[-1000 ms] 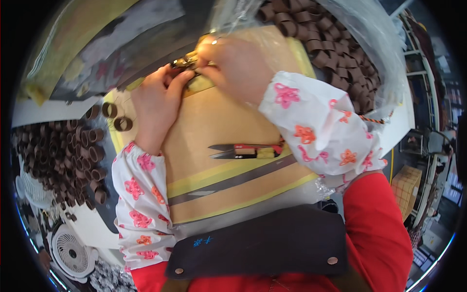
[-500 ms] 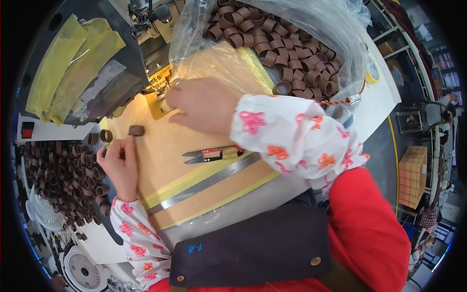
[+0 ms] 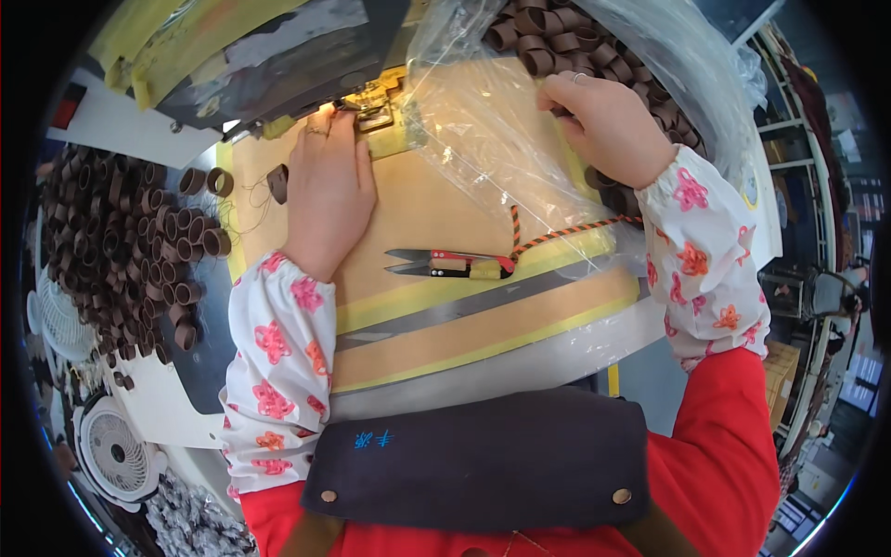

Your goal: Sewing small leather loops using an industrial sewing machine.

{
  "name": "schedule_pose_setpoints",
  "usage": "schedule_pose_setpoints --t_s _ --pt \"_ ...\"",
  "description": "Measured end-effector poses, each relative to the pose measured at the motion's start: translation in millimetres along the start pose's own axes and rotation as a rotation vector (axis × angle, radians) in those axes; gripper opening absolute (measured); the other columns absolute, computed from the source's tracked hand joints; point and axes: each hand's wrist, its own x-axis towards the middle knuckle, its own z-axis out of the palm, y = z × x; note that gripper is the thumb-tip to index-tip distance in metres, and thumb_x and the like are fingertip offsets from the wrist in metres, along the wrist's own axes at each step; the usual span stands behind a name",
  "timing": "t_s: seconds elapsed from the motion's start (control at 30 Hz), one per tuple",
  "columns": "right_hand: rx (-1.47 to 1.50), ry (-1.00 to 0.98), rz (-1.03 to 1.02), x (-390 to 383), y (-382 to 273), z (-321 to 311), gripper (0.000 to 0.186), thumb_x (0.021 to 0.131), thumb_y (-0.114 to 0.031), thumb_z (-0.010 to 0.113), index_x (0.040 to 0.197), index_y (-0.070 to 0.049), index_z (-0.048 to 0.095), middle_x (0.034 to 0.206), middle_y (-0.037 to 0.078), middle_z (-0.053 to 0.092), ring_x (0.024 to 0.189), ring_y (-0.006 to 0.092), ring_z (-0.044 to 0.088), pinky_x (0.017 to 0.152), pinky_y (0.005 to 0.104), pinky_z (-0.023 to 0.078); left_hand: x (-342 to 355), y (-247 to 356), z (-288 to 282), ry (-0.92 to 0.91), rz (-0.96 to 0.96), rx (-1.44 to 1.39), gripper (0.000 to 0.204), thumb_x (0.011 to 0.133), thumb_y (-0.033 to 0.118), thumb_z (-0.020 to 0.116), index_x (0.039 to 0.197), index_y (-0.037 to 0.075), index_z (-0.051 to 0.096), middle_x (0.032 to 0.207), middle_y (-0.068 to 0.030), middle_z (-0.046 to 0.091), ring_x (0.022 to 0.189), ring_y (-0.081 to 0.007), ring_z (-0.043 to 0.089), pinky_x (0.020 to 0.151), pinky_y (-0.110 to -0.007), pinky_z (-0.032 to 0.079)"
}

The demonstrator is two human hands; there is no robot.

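My left hand (image 3: 329, 190) lies on the tan work surface with its fingers stretched toward the lit needle area of a sewing machine (image 3: 376, 104). Its fingertips are partly hidden there, and I cannot see anything held. A single brown ring-shaped band (image 3: 277, 184) sits just left of this hand. My right hand (image 3: 608, 121) is at the mouth of a clear plastic bag (image 3: 501, 139), beside a heap of brown bands (image 3: 594, 46). Its fingers are curled together around a dark spot I cannot identify. Red-and-black thread snips (image 3: 450, 264) lie between my forearms.
Another pile of brown bands (image 3: 121, 223) spreads at the left, with loose threads near its edge. An orange-and-black cord (image 3: 575, 228) runs from the snips toward the bag. A metal strip (image 3: 445, 314) crosses the surface near me. White fans (image 3: 119, 447) stand at lower left.
My right hand has left the needle area and moved right to the bag of bands. My left hand has gone forward to the needle area. The whole view has shifted.
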Motion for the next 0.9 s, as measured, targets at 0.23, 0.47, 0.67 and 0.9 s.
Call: schedule_pose_setpoints --t_s 0.23,0.47,0.67,0.9 --pt "1.049 0.041 0.090 50.5 -60.4 52.5 0.026 0.071 -0.003 0.057 0.096 0.000 0.049 0.080 0.003 0.054 0.068 0.0090 0.050 0.059 0.0223 0.043 0.7 -12.3 2.3 0.019 -0.119 -0.245 0.018 0.081 0.011 0.055 0.096 0.001 0.055 0.073 -0.0123 0.057 0.062 -0.0283 0.053 0.059 -0.037 0.044" --pt "1.155 -0.064 0.200 60.0 -59.4 79.0 0.024 0.078 0.004 0.053 0.100 -0.001 0.045 0.090 0.002 0.052 0.079 0.0064 0.054 0.063 0.0204 0.046 0.5 -13.4 -4.4 -0.076 -0.216 -0.688 0.021 0.075 0.014 0.066 0.091 0.000 0.060 0.063 -0.0050 0.057 0.054 -0.0089 0.049 0.050 -0.024 0.039" --pt "1.029 0.118 0.138 58.5 -64.2 85.7 0.017 0.078 0.003 0.057 0.094 -0.001 0.053 0.094 0.004 0.056 0.080 0.0090 0.056 0.064 0.0220 0.048 2.9 -14.2 -1.8 -0.036 -0.330 -0.738 0.021 0.073 0.012 0.068 0.086 -0.002 0.061 0.061 -0.0046 0.057 0.053 -0.0090 0.050 0.051 -0.023 0.040" --pt "0.588 0.331 -0.053 62.3 -64.7 84.9 0.008 0.074 0.001 0.062 0.081 -0.002 0.060 0.088 0.009 0.060 0.070 0.0158 0.058 0.060 0.0247 0.048 7.8 -15.0 0.0 -0.003 -0.337 -0.719 0.022 0.072 0.013 0.070 0.084 -0.003 0.061 0.066 -0.0088 0.061 0.058 -0.0130 0.058 0.054 -0.025 0.043"
